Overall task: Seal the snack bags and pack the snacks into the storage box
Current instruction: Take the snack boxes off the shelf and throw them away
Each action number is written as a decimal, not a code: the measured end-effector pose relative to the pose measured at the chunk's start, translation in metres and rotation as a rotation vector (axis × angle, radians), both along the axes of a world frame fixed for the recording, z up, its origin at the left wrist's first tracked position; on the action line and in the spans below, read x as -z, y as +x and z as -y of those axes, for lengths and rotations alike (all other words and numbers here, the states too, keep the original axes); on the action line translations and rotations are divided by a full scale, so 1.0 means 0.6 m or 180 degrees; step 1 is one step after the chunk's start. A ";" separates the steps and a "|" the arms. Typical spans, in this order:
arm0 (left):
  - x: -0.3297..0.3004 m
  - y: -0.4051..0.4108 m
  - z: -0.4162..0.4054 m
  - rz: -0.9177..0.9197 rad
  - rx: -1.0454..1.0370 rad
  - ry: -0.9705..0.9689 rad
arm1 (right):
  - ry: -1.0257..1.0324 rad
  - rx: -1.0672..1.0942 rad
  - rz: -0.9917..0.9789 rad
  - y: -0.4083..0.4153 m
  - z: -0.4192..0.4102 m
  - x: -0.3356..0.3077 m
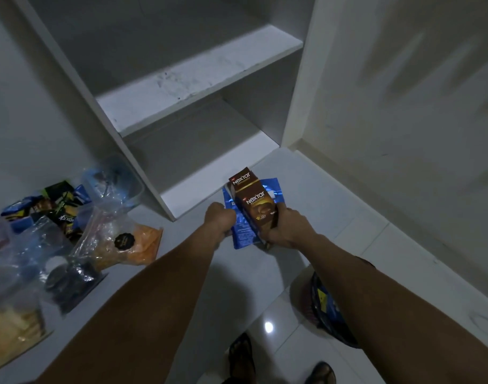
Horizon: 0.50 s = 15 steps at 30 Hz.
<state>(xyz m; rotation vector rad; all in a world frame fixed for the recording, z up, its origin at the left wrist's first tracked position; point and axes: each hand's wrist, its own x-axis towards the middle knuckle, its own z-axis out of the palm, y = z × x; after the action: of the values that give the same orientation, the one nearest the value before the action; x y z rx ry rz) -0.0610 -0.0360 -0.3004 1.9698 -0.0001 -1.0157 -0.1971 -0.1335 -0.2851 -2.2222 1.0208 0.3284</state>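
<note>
A brown Nextar snack box (252, 199) stands upright in front of me, held above the white floor. My right hand (285, 227) grips its lower right side. Behind the box is a blue foil snack bag (243, 228), and my left hand (219, 220) grips its left edge. Both arms reach forward from the bottom of the view. A clear plastic storage box (114, 181) with a blue item inside sits on the floor at the left, beside the cabinet.
A white open cabinet (198, 79) with bare shelves stands ahead. Several snack bags lie on the floor at left, among them an orange bag (143, 242) and a dark packet (62, 212). A round basket (323, 306) sits under my right arm. My sandalled feet (241, 358) show below.
</note>
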 end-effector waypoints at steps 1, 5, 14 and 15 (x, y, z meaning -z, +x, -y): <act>0.004 0.001 0.005 -0.0059 -0.0059 -0.0057 | -0.0016 0.0051 0.0031 -0.001 0.002 0.002; 0.011 -0.004 0.023 0.0196 0.0051 0.0017 | 0.0069 0.0247 0.0201 -0.009 0.014 -0.001; -0.034 -0.049 0.080 0.0671 0.0432 -0.0156 | -0.0117 0.0944 0.0584 -0.086 0.077 -0.042; -0.042 -0.058 0.092 0.0749 0.0507 -0.0191 | -0.0140 0.1011 0.0614 -0.103 0.088 -0.050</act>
<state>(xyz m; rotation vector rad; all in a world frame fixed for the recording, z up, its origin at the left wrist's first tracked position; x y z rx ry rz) -0.0957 -0.0913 -0.2752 2.0477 -0.3183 -0.8669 -0.2589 -0.1864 -0.2550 -2.0399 1.2580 -0.0487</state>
